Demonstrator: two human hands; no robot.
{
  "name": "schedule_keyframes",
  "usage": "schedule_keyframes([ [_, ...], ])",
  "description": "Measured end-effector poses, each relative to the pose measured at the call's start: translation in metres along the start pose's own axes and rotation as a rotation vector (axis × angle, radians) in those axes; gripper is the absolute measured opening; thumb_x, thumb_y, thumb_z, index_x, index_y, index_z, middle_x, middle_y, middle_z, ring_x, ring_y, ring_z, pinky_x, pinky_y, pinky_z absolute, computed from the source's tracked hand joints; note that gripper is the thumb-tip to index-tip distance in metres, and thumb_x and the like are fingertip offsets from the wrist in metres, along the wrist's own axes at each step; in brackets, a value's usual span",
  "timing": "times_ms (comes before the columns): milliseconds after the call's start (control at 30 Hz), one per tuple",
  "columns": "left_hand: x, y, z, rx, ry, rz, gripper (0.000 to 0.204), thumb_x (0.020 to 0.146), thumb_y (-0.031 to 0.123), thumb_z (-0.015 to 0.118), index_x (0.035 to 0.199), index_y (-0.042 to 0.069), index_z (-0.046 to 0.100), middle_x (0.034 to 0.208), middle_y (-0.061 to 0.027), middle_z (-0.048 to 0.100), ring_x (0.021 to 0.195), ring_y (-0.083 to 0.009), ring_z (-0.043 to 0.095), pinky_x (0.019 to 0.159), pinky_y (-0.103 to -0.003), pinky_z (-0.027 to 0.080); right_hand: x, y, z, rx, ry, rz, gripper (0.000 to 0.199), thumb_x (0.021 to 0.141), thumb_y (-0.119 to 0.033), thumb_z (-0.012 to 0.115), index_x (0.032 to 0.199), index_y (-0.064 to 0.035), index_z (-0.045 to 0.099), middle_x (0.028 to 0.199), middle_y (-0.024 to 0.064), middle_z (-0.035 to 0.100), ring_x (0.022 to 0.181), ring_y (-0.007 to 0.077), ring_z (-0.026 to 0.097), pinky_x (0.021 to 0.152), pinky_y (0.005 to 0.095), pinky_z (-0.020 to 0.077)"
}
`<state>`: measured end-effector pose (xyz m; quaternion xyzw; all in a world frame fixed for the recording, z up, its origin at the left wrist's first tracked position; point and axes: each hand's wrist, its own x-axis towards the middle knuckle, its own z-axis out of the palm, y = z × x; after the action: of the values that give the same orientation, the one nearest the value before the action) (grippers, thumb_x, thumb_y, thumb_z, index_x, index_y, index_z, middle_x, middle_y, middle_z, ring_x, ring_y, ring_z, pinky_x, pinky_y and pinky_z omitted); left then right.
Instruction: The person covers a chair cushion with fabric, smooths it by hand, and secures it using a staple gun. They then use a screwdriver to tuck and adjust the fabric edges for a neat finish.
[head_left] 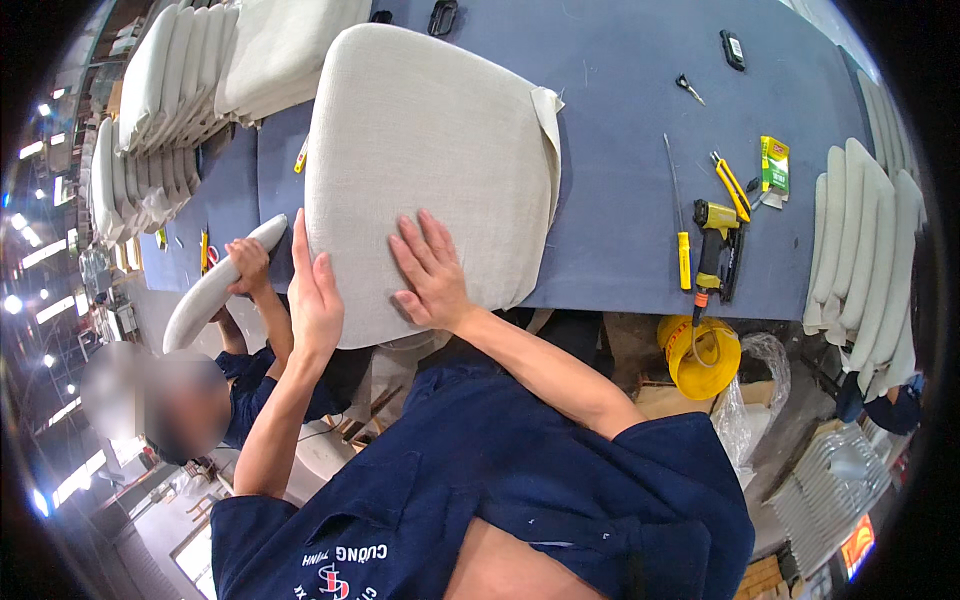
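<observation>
A large seat cushion (430, 150) in light grey fabric lies on the blue-covered table (620, 90), its near edge by my body. My left hand (318, 300) rests along the cushion's left edge with fingers stretched out. Flat on the near part of the fabric lies my right hand (432, 270), fingers spread. Neither hand grips anything. At the cushion's far right corner a loose fabric flap (548, 115) sticks out, and the cloth along the right side looks slightly loose.
Right of the cushion lie a yellow-handled screwdriver (684, 260), a yellow-black staple gun (714, 240), a yellow cutter (732, 190) and a green-yellow box (775, 165). A yellow bucket (700, 360) stands below. Cushion stacks (865, 250) flank the table. At left, a co-worker holds a padded piece (215, 290).
</observation>
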<state>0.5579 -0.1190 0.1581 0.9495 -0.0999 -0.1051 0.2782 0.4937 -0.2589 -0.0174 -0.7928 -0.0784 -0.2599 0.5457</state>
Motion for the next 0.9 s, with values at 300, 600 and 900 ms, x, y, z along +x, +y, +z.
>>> schedule_keyframes([
  [300, 0.005, 0.019, 0.001, 0.035, 0.052, 0.108, 0.059, 0.115, 0.026, 0.036, 0.167, 0.004, 0.022, 0.153, -0.0279, 0.052, 0.131, -0.0381, 0.06, 0.111, -0.042, 0.045, -0.123, 0.104, -0.053, -0.202, -0.094, 0.141, 0.089, 0.1, -0.059, 0.056, 0.17, -0.0158, 0.022, 0.177, 0.0233, 0.007, 0.16, 0.0518, 0.007, 0.127, 0.0635, 0.015],
  [600, -0.027, 0.031, 0.005, -1.067, -0.217, -0.181, 0.063, 0.115, 0.044, 0.034, 0.166, 0.008, 0.032, 0.169, -0.0135, 0.038, 0.156, -0.0256, 0.035, 0.128, -0.038, 0.025, -0.105, 0.076, -0.097, -0.096, -0.262, 0.339, 0.08, 0.107, -0.044, 0.051, 0.167, -0.0004, 0.022, 0.174, 0.0295, 0.012, 0.162, 0.0479, 0.011, 0.13, 0.0548, 0.0162],
  [900, -0.045, -0.005, 0.053, -1.521, -0.532, -0.407, 0.073, 0.114, 0.056, 0.027, 0.166, 0.005, 0.03, 0.168, -0.0127, 0.038, 0.152, -0.0247, 0.039, 0.125, -0.038, 0.034, 0.04, -0.085, -0.064, 0.033, -0.016, -0.253, 0.082, 0.108, -0.061, 0.036, 0.167, -0.0041, 0.026, 0.175, 0.0283, 0.011, 0.158, 0.0574, 0.005, 0.125, 0.0697, 0.0038],
])
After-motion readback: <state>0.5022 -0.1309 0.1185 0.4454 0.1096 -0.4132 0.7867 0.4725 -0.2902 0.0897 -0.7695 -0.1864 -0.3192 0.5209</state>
